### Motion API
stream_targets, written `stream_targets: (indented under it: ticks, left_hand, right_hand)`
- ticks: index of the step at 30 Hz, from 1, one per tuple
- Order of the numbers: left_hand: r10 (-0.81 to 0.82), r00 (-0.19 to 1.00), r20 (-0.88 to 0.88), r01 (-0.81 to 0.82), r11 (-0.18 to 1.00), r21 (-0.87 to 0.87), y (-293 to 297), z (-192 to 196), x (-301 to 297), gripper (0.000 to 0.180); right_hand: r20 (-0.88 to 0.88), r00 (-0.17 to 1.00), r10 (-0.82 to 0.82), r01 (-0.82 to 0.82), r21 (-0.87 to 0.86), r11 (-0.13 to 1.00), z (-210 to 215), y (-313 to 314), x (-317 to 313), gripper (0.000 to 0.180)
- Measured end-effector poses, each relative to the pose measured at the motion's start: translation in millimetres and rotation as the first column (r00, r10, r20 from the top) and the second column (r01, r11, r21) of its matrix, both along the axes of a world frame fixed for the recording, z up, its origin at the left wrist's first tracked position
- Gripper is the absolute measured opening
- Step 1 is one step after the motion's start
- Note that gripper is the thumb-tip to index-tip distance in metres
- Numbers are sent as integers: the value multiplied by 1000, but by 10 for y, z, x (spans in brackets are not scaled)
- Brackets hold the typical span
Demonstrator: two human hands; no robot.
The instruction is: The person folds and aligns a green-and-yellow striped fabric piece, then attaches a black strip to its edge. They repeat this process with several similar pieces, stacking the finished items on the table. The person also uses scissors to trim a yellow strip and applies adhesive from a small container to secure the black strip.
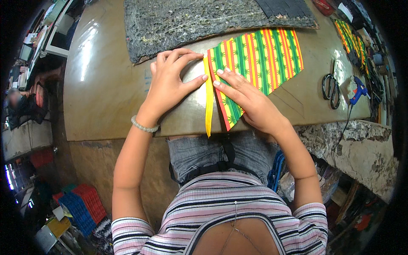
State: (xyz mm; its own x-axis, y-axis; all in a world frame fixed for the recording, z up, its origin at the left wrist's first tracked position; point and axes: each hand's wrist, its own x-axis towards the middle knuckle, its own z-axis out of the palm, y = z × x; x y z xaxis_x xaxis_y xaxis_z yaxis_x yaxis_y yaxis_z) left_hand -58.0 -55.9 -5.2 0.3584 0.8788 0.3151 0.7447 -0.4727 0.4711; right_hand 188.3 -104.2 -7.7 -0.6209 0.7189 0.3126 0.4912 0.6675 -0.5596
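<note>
A patterned piece of green, yellow and red striped material [272,55], printed with dark green leaves, lies flat on the table. A red edge runs down its left side. My right hand [250,97] rests on it with fingers stretched out, fingertips near that red edge. Just left of the piece, a narrow yellow strip [208,106] lies lengthwise, its lower end reaching the table's near edge. My left hand [172,80] touches the strip's left side with index fingertip and thumb, which are spread apart. A small gap separates the strip from the red edge.
The brown table [102,97] carries a rough grey board [178,29] at its far side. Black-handled scissors [331,91] and a blue glue gun [360,90] with a cord lie at the right. More striped pieces [350,40] are at the far right. Red and blue stacks [80,212] stand lower left.
</note>
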Motion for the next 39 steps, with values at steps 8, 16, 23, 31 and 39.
stream_targets:
  ticks: [8, 16, 23, 31, 39]
  left_hand:
    - [14, 1000, 20, -14, 1000, 19, 8, -47, -2, 45]
    - [4, 1000, 15, -4, 1000, 14, 23, -15, -12, 41]
    - [4, 1000, -16, -4, 1000, -1, 1, -19, -30, 43]
    - [12, 1000, 4, -12, 998, 61, -7, -55, 3, 38]
    - [11, 1000, 12, -11, 999, 52, -34, -66, 25, 39]
  right_hand:
    - [254, 967, 3, -42, 148, 988, 99, -18, -64, 55]
    - [242, 969, -51, 8, 176, 984, 90, -110, -167, 55]
    - [317, 948, -17, -39, 170, 985, 176, -10, -79, 54]
    - [451, 892, 17, -101, 162, 982, 298, -23, -88, 53]
    - [487, 872, 51, -173, 210, 962, 382, -5, -64, 52]
